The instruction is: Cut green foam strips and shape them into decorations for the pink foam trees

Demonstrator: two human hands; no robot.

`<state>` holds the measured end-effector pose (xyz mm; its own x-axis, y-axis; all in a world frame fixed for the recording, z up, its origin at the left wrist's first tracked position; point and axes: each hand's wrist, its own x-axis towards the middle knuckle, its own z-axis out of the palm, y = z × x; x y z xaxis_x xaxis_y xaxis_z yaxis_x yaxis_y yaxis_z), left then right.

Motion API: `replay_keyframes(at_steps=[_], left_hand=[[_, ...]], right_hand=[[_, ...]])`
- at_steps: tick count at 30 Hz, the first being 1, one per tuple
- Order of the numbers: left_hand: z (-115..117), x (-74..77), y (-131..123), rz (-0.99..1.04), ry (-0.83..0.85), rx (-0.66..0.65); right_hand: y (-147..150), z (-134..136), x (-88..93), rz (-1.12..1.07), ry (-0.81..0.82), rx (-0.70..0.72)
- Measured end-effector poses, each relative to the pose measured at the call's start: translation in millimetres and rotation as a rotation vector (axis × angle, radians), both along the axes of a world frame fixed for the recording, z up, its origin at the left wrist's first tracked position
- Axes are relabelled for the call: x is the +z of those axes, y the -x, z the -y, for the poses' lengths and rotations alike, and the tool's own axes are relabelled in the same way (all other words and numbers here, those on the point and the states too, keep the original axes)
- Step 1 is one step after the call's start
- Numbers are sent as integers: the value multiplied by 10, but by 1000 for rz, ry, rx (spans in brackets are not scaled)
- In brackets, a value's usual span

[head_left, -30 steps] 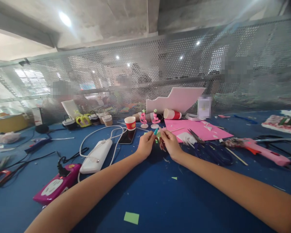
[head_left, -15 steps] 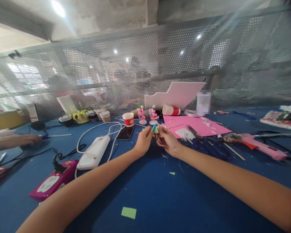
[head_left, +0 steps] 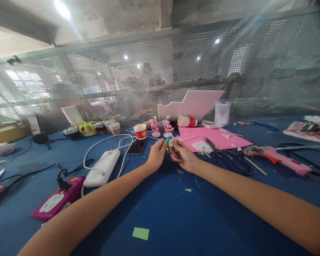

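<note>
My left hand [head_left: 158, 153] and my right hand [head_left: 186, 155] meet above the middle of the blue table, fingertips pinched. Between them is a small light-green paper piece [head_left: 171, 143], gripped from both sides; its shape is too small to make out. A bright blue tip [head_left: 168, 139] shows at my left thumb, and I cannot tell whether it is worn or held. Just beyond stand two pink spiral ornaments, the left one [head_left: 155, 125] and the right one [head_left: 168, 125], each with a green star on top and a white round base.
Left of my hands lie a white power bank [head_left: 104, 169], a magenta power strip [head_left: 57, 199], a phone [head_left: 137, 146] and a paper cup [head_left: 140, 132]. To the right are pink sheets [head_left: 216, 137], scissors [head_left: 233, 161] and a pink glue gun [head_left: 288, 160]. A green paper scrap [head_left: 140, 233] lies nearer.
The green piece shows more between my fingers, which have shifted slightly. Another person's hand at the far left has gone out of view.
</note>
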<state>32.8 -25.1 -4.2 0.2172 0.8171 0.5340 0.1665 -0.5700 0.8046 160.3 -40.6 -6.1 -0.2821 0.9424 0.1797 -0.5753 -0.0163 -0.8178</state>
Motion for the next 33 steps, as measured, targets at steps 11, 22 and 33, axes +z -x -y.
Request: replay_keyframes(at_steps=[11, 22, 33], left_hand=[[41, 35, 20, -91, -135, 79], [51, 45, 13, -44, -113, 69], [60, 48, 12, -177, -205, 196]], right_hand=[[-43, -7, 55, 30, 40, 115], [-51, -29, 30, 207, -188, -114], [-245, -136, 123, 605, -526, -311]])
